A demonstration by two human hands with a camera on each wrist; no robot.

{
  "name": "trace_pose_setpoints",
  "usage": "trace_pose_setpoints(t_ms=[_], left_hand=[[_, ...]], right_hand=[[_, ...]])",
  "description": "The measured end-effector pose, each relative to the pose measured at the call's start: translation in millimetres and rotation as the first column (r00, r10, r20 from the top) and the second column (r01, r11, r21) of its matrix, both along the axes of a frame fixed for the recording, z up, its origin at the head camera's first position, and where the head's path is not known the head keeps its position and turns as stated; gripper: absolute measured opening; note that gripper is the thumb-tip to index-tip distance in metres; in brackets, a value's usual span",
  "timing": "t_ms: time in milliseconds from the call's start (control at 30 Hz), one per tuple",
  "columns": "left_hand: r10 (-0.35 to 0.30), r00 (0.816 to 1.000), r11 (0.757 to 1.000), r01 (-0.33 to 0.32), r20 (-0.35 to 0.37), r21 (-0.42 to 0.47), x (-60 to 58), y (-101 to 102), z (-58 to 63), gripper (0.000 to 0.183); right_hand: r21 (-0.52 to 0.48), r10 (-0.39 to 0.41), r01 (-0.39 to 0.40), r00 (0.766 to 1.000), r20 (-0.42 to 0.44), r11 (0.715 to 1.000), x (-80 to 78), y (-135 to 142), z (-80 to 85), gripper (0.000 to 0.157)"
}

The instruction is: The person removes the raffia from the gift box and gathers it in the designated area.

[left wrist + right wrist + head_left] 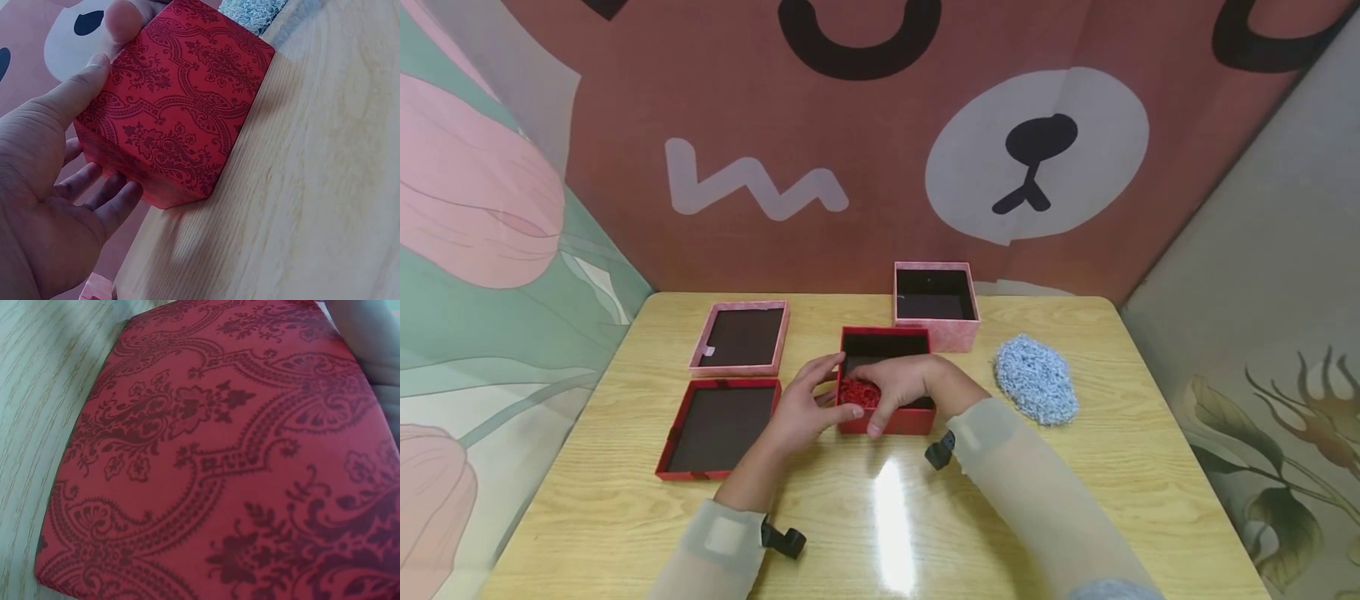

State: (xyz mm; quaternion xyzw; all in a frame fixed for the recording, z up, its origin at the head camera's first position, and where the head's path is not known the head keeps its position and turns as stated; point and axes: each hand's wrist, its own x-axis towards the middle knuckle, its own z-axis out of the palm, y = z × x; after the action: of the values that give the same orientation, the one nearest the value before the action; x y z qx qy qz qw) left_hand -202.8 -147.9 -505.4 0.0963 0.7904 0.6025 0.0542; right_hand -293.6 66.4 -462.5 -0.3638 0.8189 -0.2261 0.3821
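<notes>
A red patterned box (pixel 901 422) stands uncovered on the table, dark inside. In its left front corner lies a clump of red shredded filler (pixel 860 392). My left hand (pixel 801 408) holds the box's left side, fingers along the outer wall and thumb over the front edge. The left wrist view shows that thumb on the rim of the red box (pixel 175 100). My right hand (pixel 904 382) reaches into the box over the filler, its thumb outside the front wall. Its fingertips are hidden inside. The patterned box wall (pixel 212 450) fills the right wrist view.
A red lid (pixel 722 429) lies inside up at the left, below a pink lid (pixel 745 335). Behind the red box stands an uncovered pink box (pixel 953 335). A clump of light blue shredded filler (pixel 1036 380) lies at the right.
</notes>
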Motion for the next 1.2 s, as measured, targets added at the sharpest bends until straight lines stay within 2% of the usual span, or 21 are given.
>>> trace_pose_setpoints(t_ms=[333,667,900,1200], left_hand=[[0.0,1.0,1.0,0.0,0.013,0.002,-1.1,-1,-1.9,0.085],[-0.003,0.999,1.0,0.002,0.047,0.022,-1.0,-2,-1.8,0.083],[-0.007,0.998,1.0,0.006,0.067,0.025,-1.0,0,2.6,0.086],[0.009,0.998,0.999,-0.007,0.058,-0.036,-2.7,-1,2.0,0.085]], right_hand=[[-0.09,-0.031,0.032,0.999,0.013,0.995,-1.0,6,1.1,0.095],[-0.233,-0.085,0.12,0.984,0.156,0.965,-2.6,9,2.6,0.072],[-0.26,-0.116,0.155,0.981,0.157,0.953,-2.1,12,3.5,0.064],[-0.288,-0.14,0.158,0.987,0.082,0.945,1.2,13,8.7,0.049]])
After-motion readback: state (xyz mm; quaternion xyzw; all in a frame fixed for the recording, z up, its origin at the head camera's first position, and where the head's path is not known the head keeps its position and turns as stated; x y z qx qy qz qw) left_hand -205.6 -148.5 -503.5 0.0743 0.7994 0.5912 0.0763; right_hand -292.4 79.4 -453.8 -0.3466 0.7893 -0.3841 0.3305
